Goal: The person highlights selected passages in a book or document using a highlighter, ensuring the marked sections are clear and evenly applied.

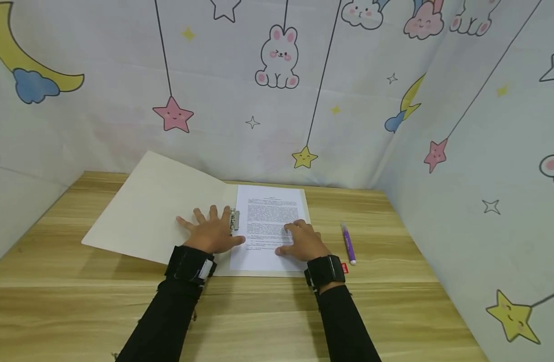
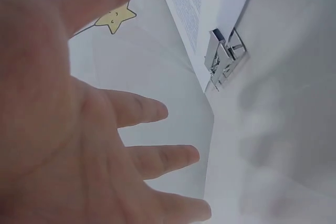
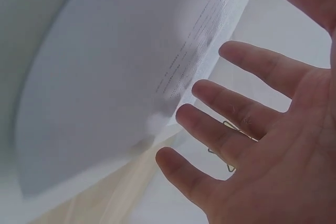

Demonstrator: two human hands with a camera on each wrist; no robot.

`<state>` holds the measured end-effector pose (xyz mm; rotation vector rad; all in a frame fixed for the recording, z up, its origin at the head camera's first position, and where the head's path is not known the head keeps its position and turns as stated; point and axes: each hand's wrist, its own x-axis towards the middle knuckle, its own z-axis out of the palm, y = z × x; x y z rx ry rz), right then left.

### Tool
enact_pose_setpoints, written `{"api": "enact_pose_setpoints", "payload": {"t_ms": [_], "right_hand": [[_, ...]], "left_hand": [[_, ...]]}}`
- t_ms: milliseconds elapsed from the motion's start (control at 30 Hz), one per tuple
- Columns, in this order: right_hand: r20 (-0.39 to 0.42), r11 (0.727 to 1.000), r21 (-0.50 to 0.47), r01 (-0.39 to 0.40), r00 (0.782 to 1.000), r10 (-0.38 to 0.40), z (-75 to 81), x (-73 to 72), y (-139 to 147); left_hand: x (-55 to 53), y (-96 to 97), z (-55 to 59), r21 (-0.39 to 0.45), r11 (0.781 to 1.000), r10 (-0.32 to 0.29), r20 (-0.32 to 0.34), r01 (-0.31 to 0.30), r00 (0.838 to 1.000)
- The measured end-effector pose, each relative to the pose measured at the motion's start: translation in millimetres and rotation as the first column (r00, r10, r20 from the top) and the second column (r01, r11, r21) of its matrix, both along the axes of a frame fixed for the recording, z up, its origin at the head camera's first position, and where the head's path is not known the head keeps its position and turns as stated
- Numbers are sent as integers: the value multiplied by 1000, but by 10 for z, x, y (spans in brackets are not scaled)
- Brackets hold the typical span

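An off-white file folder (image 1: 141,201) lies opened out on the table, its cover spread to the left. Printed paper (image 1: 259,259) rests on the folder's right side, with a metal clip (image 1: 234,220) at the paper's left edge; the clip also shows in the left wrist view (image 2: 223,59). Fingers spread, my left hand (image 1: 211,234) is over the folder just left of the clip, thumb toward the paper. Over the lower right of the printed text is my right hand (image 1: 304,241), its fingers apart and holding nothing in the right wrist view (image 3: 262,124).
A purple marker (image 1: 348,245) lies on the wooden table (image 1: 376,311) to the right of the folder. A small red tag (image 1: 345,268) shows beside the right wrist. Cloth walls with cartoon prints (image 1: 232,65) stand behind and at both sides.
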<state>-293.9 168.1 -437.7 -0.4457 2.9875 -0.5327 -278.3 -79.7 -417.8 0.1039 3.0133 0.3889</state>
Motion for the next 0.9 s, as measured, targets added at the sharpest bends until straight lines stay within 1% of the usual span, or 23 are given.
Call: {"api": "enact_pose_setpoints", "payload": {"t_ms": [133,200,267,333,400,467,533,567,600,633,733,800,900], "right_hand": [[-39,1000,-13,11,999,-12,20,-18,60],[-74,998,-43,36,996,-39,56,-29,144],[-97,991,-106,80,991,-90,121,-30,277],[-131,977,-170,131,979,-154,193,-28,460],[-178,956,-218,196,955,-236,249,-21,672],[-212,927,-252,277,919,-332,280,-6,877],[-238,905,-254,342,885,-401,272,7,1054],[-235,894,-251,372,872,-429,257,13,1123],[-225,885,-246,395,865,-449,244,19,1177],[-212,881,-234,412,863,-459,226,21,1221],[-165,881,-194,431,871,-462,172,20,1292],[-130,880,-167,445,875,-467,137,8,1307],[-95,871,-131,473,869,-486,84,-9,1310]], "left_hand": [[14,15,18,9,1000,-11,-11,11,1000],[17,18,34,14,1000,-16,-15,16,1000],[12,17,51,25,999,-22,-26,22,999],[6,14,72,39,999,-31,-45,33,998],[-9,4,89,52,998,-39,-73,42,997],[-19,0,107,70,996,-46,-109,54,993],[-27,-1,126,99,993,-49,-144,64,988],[-31,-2,134,109,992,-52,-165,71,985],[-30,0,144,125,989,-55,-182,78,982],[-30,3,154,140,986,-56,-197,85,979],[-28,16,180,177,979,-60,-229,102,972],[-21,31,195,192,976,-59,-237,106,970],[-21,47,199,198,974,-59,-243,109,968]]}}
